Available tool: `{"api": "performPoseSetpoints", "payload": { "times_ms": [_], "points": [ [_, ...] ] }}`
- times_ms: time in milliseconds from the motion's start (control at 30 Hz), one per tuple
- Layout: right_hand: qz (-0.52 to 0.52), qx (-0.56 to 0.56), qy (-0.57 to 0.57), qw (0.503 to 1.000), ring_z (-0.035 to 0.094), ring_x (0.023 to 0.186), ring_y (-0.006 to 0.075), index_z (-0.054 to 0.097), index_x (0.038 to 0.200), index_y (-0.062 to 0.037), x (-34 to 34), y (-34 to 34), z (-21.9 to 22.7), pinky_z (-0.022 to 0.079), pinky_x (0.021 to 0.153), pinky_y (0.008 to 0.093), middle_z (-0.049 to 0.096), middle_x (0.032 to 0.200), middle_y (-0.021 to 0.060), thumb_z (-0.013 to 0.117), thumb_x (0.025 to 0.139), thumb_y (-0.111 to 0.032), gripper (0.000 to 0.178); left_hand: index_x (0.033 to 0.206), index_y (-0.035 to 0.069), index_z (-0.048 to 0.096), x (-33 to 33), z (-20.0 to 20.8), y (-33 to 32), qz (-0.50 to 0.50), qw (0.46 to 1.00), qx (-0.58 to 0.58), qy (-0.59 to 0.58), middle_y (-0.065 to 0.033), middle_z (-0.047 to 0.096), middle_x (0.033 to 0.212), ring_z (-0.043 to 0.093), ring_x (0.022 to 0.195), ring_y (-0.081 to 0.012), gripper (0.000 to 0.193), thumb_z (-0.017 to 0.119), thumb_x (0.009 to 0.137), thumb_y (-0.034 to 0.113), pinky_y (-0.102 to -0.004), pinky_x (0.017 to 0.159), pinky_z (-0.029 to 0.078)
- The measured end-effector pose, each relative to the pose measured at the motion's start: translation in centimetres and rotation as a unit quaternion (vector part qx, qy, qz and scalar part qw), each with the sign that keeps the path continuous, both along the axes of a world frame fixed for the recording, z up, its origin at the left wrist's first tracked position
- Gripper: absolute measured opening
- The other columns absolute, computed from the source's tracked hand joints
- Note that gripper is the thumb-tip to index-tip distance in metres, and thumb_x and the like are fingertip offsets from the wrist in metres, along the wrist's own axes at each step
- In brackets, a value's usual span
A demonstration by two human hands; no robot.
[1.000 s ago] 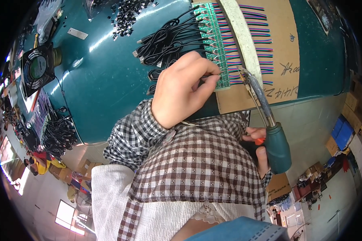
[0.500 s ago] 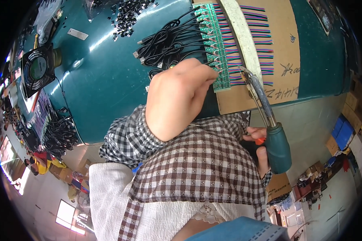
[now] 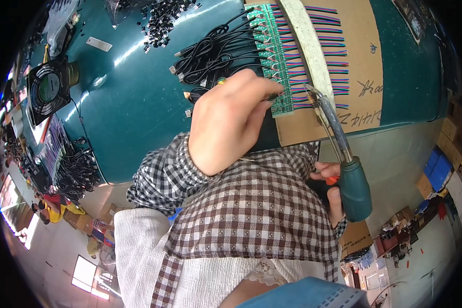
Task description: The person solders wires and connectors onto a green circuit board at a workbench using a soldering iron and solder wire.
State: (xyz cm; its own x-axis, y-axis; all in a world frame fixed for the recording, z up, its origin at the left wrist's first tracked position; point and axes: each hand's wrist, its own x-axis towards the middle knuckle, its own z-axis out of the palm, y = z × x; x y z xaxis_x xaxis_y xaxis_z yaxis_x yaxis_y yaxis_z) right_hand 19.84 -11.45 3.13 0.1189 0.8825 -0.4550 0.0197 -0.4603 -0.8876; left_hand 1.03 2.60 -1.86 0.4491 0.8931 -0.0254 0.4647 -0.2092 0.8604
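One green circuit-board strip [image 3: 270, 54], coloured wires [image 3: 334, 64], looped black cables [image 3: 205, 62]

I see the left hand [image 3: 225, 120] over the near end of the green boards [image 3: 273, 56], thumb and forefinger slightly parted; whether they touch, I can't tell. Right of the boards, the right hand [image 3: 334, 199] grips a soldering iron [image 3: 355, 191]. Black cables [image 3: 209, 57] lie left of the boards, a fan [image 3: 47, 87] farther left; cardboard [image 3: 363, 51], wires [image 3: 330, 38] and a pale bar [image 3: 313, 51] sit right.
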Motion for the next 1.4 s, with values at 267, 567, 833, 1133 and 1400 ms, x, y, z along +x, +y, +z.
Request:
{"api": "performPoseSetpoints", "payload": {
  "times_ms": [267, 567, 833, 1133, 1400],
  "points": [
    [-0.001, 0.01, 0.013, 1.0, 0.052, 0.093, 0.0239, 0.044, 0.104, 0.0046, 0.0, -0.1, -0.2, 0.046, 0.081, 0.0358, 0.048, 0.104, 0.0195, 0.045, 0.087, -0.031, 0.04, 0.081, 0.006, 0.058, -0.2, -0.3, 0.4, -0.022, 0.998, 0.055, 0.018, -0.0063, 0.051, 0.076, 0.054, 0.066, -0.0253, 0.017, 0.059, 0.067, -0.002, -0.0323, 0.055, 0.045],
    [-0.064, 0.007, 0.04, 0.997, 0.054, 0.094, 0.0261, 0.046, 0.103, 0.0038, -0.2, -0.5, -0.6, 0.048, 0.078, 0.0373, 0.054, 0.097, 0.0176, 0.06, 0.078, -0.024, 0.04, 0.077, 0.003, 0.057, 0.0, -0.8, 1.6, -0.066, 0.996, 0.055, 0.009, -0.0052, 0.051, 0.073, 0.053, 0.061, -0.0166, 0.012, 0.061, 0.067, -0.002, -0.0252, 0.052, 0.043],
    [-0.084, -0.035, 0.054, 0.994, 0.054, 0.093, 0.0259, 0.046, 0.102, 0.0025, -0.3, -0.6, 0.1, 0.047, 0.079, 0.037, 0.054, 0.093, 0.0147, 0.063, 0.076, -0.022, 0.039, 0.072, 0.002, 0.053, 0.1, -0.8, 2.8, -0.121, 0.991, 0.061, 0.023, -0.0051, 0.048, 0.069, 0.053, 0.06, -0.0159, 0.011, 0.06, 0.064, -0.002, -0.0244, 0.051, 0.042],
    [-0.07, -0.027, 0.049, 0.996, 0.057, 0.081, 0.023, 0.048, 0.095, 0.0018, -0.1, -1.1, -0.5, 0.047, 0.076, 0.0351, 0.056, 0.083, 0.0114, 0.068, 0.072, -0.017, 0.035, 0.071, 0.001, 0.052, 0.3, -0.9, 3.0, -0.116, 0.993, 0.033, 0.001, -0.0064, 0.047, 0.067, 0.053, 0.058, -0.0173, 0.012, 0.059, 0.063, -0.004, -0.0257, 0.053, 0.044],
    [-0.054, -0.024, 0.039, 0.998, 0.058, 0.077, 0.0222, 0.052, 0.09, 0.002, 0.2, -1.1, -0.6, 0.047, 0.073, 0.0339, 0.057, 0.08, 0.0107, 0.069, 0.07, -0.011, 0.029, 0.07, 0.001, 0.052, 0.5, -0.8, 3.0, -0.118, 0.993, 0.028, 0.009, -0.0068, 0.047, 0.067, 0.053, 0.058, -0.0172, 0.012, 0.059, 0.062, -0.004, -0.0253, 0.053, 0.044]
  ]
}}
